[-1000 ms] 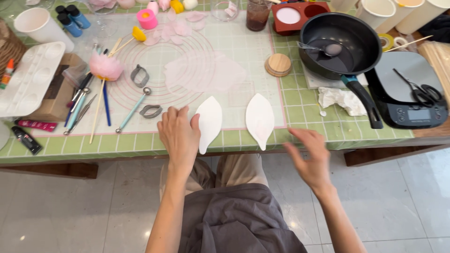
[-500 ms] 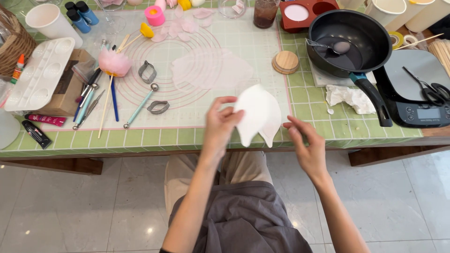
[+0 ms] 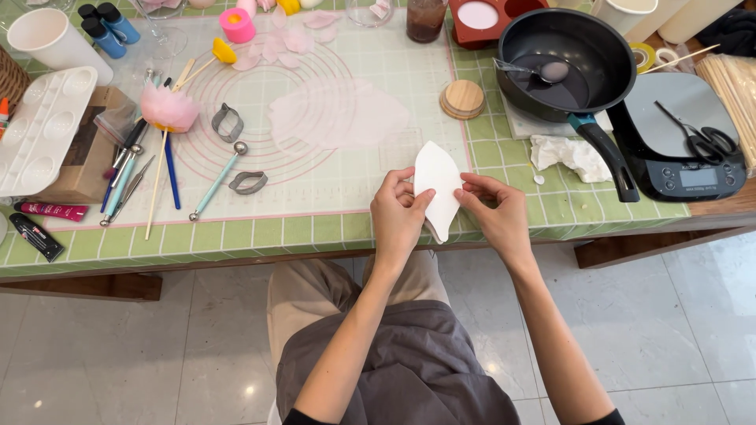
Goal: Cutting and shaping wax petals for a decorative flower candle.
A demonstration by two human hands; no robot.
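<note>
The two white leaf-shaped pieces, earlier apart on the mat, are now stacked as one white piece, pinched between left hand and right hand; pressing appears under way.

A white, leaf-shaped petal mould, pointed at both ends, stands nearly upright above the table's near edge, pinched at its sides between the left hand and right hand.

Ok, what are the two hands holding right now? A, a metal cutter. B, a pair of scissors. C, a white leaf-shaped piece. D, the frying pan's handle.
C: the left hand and right hand pinch a white leaf-shaped piece from either side, above the table's near edge; the cutters, scissors and pan lie untouched.
</note>
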